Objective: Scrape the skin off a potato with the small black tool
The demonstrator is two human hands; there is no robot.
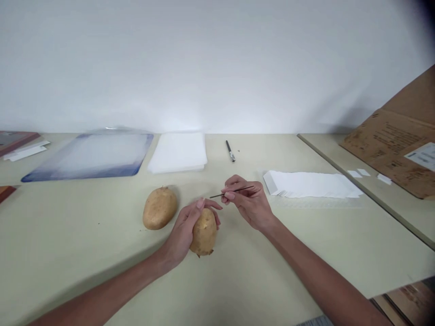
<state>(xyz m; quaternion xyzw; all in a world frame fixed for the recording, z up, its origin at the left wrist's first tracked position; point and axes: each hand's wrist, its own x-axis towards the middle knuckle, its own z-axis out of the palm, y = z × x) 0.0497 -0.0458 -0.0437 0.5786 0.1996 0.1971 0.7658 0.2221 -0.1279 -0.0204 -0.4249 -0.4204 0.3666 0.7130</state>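
My left hand [188, 224] is wrapped round a potato [205, 233], its thumb on the near top and its fingers around the far side. Between the thumb and fingers of my right hand [248, 201] is a thin dark stick [216, 196], pinched closed. Its tip points left and lies just above the fingers of the left hand; whether it touches them I cannot tell. A second potato [159, 208] rests on the table to the left of the held one.
Behind the hands lie a black pen-like tool [230, 151] and a stack of white sheets [179, 152]. A blue-edged clear folder [90, 156] is at the left. White paper strips [312, 184] lie right, before a cardboard box [397, 136]. The table [84, 253] meets a wall behind.
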